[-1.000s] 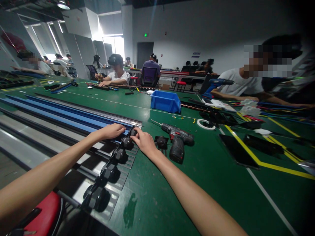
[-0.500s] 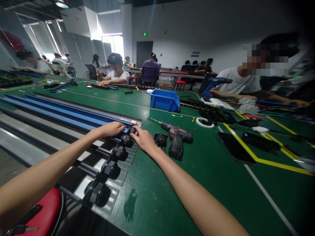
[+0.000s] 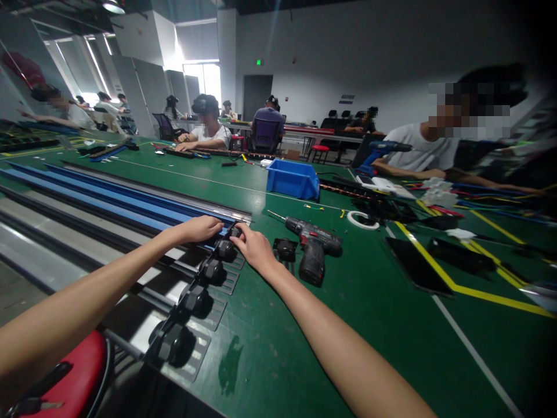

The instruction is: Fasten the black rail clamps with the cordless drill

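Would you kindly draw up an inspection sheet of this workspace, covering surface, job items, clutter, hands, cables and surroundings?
Surface: green tabletop, with a dark patch near its front edge.
Job items: long blue and grey rails side by side; a row of black fittings along their right ends.
Clutter: drill on its side, loose black fitting beside it, blue bin beyond.
Hands: left hand and right hand at the row's far end; grip unclear.
Cables: coloured cables spread at far right.
Surroundings: people seated nearby; red stool lower left.
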### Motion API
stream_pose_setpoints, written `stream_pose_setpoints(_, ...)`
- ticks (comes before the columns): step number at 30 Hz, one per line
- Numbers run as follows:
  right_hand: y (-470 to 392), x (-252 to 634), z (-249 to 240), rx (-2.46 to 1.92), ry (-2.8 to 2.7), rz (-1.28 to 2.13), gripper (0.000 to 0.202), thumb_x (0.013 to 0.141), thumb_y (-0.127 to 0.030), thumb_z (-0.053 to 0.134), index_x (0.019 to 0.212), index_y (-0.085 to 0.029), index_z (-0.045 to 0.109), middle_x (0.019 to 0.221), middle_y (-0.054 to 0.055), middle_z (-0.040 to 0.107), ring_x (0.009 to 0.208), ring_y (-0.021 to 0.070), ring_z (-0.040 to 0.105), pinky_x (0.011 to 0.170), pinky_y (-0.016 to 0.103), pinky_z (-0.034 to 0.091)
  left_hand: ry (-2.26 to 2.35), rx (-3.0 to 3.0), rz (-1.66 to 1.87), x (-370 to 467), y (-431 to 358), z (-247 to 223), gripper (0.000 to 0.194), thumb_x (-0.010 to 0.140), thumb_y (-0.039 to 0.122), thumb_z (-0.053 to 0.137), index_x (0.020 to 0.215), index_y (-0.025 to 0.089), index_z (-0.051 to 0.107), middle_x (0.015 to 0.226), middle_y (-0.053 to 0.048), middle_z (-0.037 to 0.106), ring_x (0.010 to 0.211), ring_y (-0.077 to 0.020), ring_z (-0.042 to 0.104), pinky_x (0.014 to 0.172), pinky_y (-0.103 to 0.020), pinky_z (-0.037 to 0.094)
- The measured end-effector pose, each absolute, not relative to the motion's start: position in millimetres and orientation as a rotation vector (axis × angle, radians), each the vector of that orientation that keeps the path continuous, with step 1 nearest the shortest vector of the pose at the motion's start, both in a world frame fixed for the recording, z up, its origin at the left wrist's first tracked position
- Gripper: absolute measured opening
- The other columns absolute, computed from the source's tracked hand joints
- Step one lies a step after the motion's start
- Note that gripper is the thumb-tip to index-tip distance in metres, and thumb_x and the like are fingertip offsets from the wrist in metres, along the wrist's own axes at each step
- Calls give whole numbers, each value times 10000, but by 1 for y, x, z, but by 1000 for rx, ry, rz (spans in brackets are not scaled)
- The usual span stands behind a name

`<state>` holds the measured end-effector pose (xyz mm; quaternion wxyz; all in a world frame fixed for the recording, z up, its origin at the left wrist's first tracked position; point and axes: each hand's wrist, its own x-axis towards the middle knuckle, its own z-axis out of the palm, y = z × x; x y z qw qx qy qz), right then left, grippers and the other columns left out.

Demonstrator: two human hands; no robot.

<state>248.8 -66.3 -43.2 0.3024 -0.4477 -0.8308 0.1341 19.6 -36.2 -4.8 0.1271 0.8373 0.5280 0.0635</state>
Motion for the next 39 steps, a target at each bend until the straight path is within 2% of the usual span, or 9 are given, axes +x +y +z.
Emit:
stream_pose_setpoints(10,-66,247,-42,-1216,-2198,370,349,937,-404,607,1260,-288,543,888,2,744,865,198,704,700,244,417,1543,2448,188,20,-36,-5,490,970,477,293,964,152,660,954,-126,714,830,-234,651,739,-295,436)
stream_pose_setpoints(19,-67,249,-42,-1202,-2208,371,353,929,-400,617,1255,-295,531,871,-15,728,832,191,698,665,240,390,1489,2463,220,19,-33,-7,460,965,455,318,883,144,646,834,-106,692,711,-205,604,661,-289,407)
stream_pose_setpoints(30,-66,247,-42,-1210,-2196,378,363,926,-417,619,1260,-302,534,864,-22,726,825,183,692,662,240,387,1472,2484,202,20,-33,-4,472,962,447,308,851,141,649,764,-91,671,668,-198,578,646,-292,404)
stream_pose_setpoints(39,-68,246,-42,-1234,-2212,337,359,938,-435,592,1269,-317,515,885,-23,738,845,197,699,639,249,381,1472,2470,207,18,-30,-9,446,966,438,316,892,145,645,870,-104,700,755,-206,626,704,-291,430)
